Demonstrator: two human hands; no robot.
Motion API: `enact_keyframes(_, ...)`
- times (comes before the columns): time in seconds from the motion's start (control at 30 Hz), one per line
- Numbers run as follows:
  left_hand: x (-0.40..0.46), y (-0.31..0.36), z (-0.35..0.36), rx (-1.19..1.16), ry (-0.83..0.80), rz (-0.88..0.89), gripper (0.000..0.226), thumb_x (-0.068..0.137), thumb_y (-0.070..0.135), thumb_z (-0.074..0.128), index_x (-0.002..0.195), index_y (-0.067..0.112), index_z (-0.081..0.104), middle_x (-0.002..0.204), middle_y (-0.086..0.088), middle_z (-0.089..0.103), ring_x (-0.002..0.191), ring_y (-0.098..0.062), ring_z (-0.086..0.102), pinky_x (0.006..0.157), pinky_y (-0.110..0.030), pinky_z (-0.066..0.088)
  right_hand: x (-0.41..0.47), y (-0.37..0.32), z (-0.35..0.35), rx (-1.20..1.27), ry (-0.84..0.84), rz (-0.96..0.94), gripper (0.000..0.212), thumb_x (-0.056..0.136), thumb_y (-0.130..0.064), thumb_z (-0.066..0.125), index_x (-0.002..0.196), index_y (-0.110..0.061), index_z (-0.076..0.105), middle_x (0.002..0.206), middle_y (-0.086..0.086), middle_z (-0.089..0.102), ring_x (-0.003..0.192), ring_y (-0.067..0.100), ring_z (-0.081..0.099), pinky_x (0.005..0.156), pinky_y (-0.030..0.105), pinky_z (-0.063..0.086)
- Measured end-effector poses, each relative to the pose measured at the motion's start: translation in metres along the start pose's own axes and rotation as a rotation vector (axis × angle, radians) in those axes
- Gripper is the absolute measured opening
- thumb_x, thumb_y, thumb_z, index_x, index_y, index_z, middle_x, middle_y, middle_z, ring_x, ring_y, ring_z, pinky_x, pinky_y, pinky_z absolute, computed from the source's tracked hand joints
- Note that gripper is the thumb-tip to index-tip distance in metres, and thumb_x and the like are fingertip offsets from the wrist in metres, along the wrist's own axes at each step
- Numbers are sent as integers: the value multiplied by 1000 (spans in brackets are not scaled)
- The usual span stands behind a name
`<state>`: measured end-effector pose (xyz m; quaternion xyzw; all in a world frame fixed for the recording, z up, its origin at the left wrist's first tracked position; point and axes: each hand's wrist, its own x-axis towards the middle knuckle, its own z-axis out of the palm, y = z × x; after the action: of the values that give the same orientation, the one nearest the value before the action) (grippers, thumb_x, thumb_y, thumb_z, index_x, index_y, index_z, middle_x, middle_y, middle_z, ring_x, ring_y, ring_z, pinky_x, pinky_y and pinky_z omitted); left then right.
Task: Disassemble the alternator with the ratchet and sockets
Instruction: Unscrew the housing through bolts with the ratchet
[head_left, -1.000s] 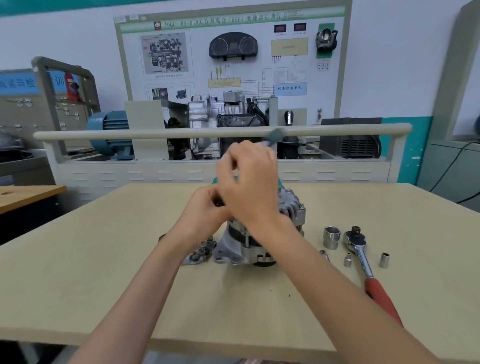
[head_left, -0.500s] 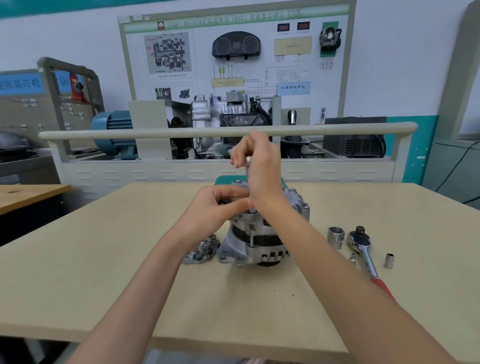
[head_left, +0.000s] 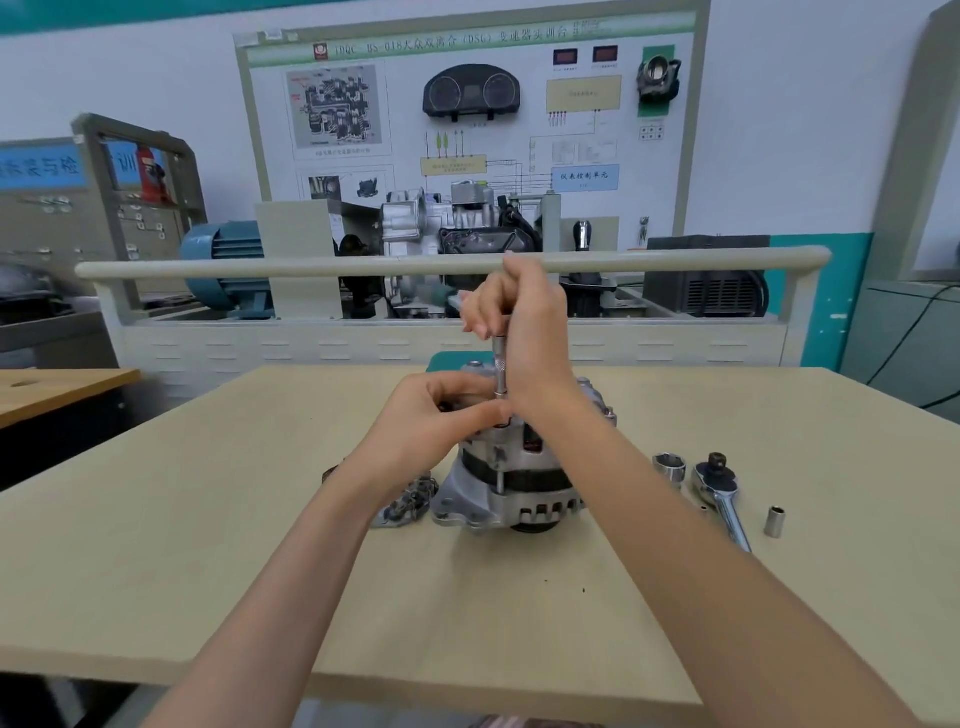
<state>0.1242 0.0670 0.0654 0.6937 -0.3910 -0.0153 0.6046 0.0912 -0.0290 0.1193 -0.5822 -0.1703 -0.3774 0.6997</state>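
The silver alternator (head_left: 511, 486) stands upright in the middle of the beige table (head_left: 208, 545). My right hand (head_left: 524, 327) grips the top of a thin socket driver (head_left: 501, 371) that points straight down onto the alternator's top. My left hand (head_left: 441, 410) pinches the driver's lower end at the housing. The ratchet (head_left: 724, 493) with a red grip lies to the right, untouched. A large socket (head_left: 669, 466) sits beside its head and a small socket (head_left: 774, 521) stands further right.
A removed metal part (head_left: 408, 504) lies just left of the alternator. A tiny socket (head_left: 703, 509) rests by the ratchet. Behind the table runs a cream rail (head_left: 260, 269) in front of a training bench with a gearbox (head_left: 441, 223) and blue motor (head_left: 223, 260).
My right hand has risen from low over the alternator and now holds the driver upright. The left hand stays at the housing top.
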Motion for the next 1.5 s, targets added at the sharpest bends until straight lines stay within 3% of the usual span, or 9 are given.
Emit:
enact_keyframes(0.13,2,3,2,160,106,29,25,81,-11,56,71,10,64,64,-4,67,58,-4,55,56,-21,46,-26,23,4,-1225,249,-533,29,83,-26,40,65,-9,53,65,4,47,68,18,42,76,32,32)
enact_keyframes(0.2,4,4,4,211,120,24,16,83,-9,53,78,2,63,76,-17,67,66,-11,54,60,-29,45,-27,24,6,-1391,309,-552,25,82,-28,43,71,-10,56,71,3,51,73,22,44,82,35,31)
enact_keyframes(0.37,0,3,-1,55,-17,9,27,84,4,64,76,28,72,76,5,73,72,-4,67,66,-17,53,-4,2,4,-385,116,-201,39,81,-20,38,44,-7,34,43,8,32,46,17,30,55,32,28)
enact_keyframes(0.5,2,0,1,23,10,-14,14,84,14,68,90,26,72,87,1,75,79,-6,69,70,-14,52,4,1,-4,130,115,30,48,93,-14,30,45,-16,31,41,5,29,45,17,32,64,29,40)
enact_keyframes(0.57,1,2,4,12,42,-9,16,81,6,70,80,22,72,74,0,73,68,-7,66,65,-16,52,-3,1,-1,10,86,-102,41,86,-17,33,45,-16,33,43,3,32,47,15,32,61,23,39)
enact_keyframes(0.73,3,3,4,208,132,48,24,84,-6,54,74,14,63,75,-12,68,63,-9,55,56,-24,48,-26,24,2,-1320,262,-615,25,80,-27,42,68,-9,54,69,5,51,70,22,44,78,34,34)
enact_keyframes(0.87,1,5,4,125,82,27,28,77,-12,55,66,14,62,54,8,64,52,3,57,49,-12,46,-17,16,-1,-1008,174,-570,19,84,-22,42,68,-13,43,64,0,43,65,19,39,72,30,29)
enact_keyframes(1.03,2,-1,-3,61,-8,4,19,86,0,59,81,14,71,79,-3,75,79,-16,70,81,-31,56,-9,20,-8,-909,-71,-556,17,85,-17,48,70,-10,46,67,-1,43,69,19,40,72,31,32)
enact_keyframes(1.5,7,-1,5,-17,61,-22,12,82,7,70,84,18,73,74,4,74,71,-4,68,63,-13,50,-6,11,-9,-403,-68,-275,31,86,-16,31,65,-2,49,64,14,44,62,14,40,62,25,33)
